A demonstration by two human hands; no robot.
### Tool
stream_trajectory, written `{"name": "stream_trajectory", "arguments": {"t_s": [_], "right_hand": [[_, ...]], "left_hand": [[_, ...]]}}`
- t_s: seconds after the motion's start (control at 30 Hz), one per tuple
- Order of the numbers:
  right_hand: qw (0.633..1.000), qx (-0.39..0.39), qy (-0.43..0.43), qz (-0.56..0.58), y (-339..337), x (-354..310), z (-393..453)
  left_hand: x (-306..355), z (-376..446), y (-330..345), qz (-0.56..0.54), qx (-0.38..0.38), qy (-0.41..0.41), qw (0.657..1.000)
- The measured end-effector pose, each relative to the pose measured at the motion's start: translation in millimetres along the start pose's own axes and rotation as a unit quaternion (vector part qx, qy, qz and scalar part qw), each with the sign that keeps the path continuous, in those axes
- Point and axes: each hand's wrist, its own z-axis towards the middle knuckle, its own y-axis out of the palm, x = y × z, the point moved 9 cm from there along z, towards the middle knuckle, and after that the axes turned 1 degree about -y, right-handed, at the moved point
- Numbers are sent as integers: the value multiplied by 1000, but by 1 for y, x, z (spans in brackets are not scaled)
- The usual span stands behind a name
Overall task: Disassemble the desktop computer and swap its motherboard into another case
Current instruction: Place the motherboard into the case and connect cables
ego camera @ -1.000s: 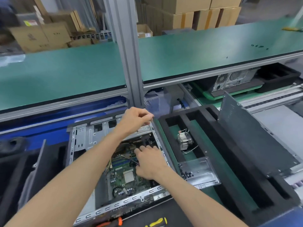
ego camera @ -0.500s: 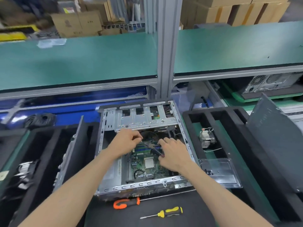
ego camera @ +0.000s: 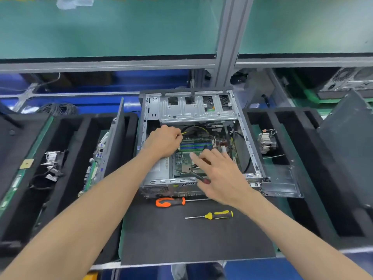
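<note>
I take the open computer case [ego camera: 193,142] as my landmark; it lies on its side at the far edge of a black mat [ego camera: 193,237]. Nearest me on that mat, in front of the case, I see 2 screwdrivers: a yellow-handled screwdriver [ego camera: 219,215] closest, and an orange-handled screwdriver [ego camera: 170,201] just beside the case's front wall. My right hand [ego camera: 219,174] hovers over the front of the case with fingers spread, a dark, red-tipped tool [ego camera: 199,177] under the palm; I cannot tell whether it grips that tool. My left hand [ego camera: 164,141] is curled inside the case, pinching a yellow wire [ego camera: 186,131]. Both hands cover part of the motherboard [ego camera: 186,158], which sits on the case floor, its blue memory slots showing between them. A metal drive cage [ego camera: 196,107] spans the case's far end.

Left of the case, a black foam tray [ego camera: 66,150] holds a second board standing on edge [ego camera: 94,164]. Right of the case, another foam tray [ego camera: 298,158] holds a heatsink [ego camera: 266,141], with a grey side panel [ego camera: 349,142] leaning there. Beyond the case, a green shelf [ego camera: 111,27] runs across, split by an aluminium post [ego camera: 228,39].
</note>
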Motion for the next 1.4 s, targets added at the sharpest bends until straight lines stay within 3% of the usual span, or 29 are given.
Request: {"name": "stream_trajectory", "arguments": {"t_s": [0.13,0.33,0.5,0.77,0.93,1.1,1.17,1.4], "right_hand": [[997,6,-65,-39,12,-41,-21],[983,-68,-156,-63,77,-87,-58],[980,-115,-157,-50,131,-99,-65],[978,-107,-172,-56,166,-105,-63],[977,-88,-192,-19,142,-109,-57],[960,33,-270,68,64,-110,-35],[961,68,-259,67,37,-95,-24],[983,63,-166,49,2,-34,22]], "left_hand": [[2,-3,0,8,-5,5,1000],[6,-5,-1,21,-7,16,1000],[7,-6,0,24,-8,21,999],[8,-6,0,32,-9,25,999],[10,-7,-1,29,-15,30,999],[9,-5,1,35,-25,31,999],[8,-4,2,38,-28,29,998],[9,-1,5,47,-19,33,998]]}}
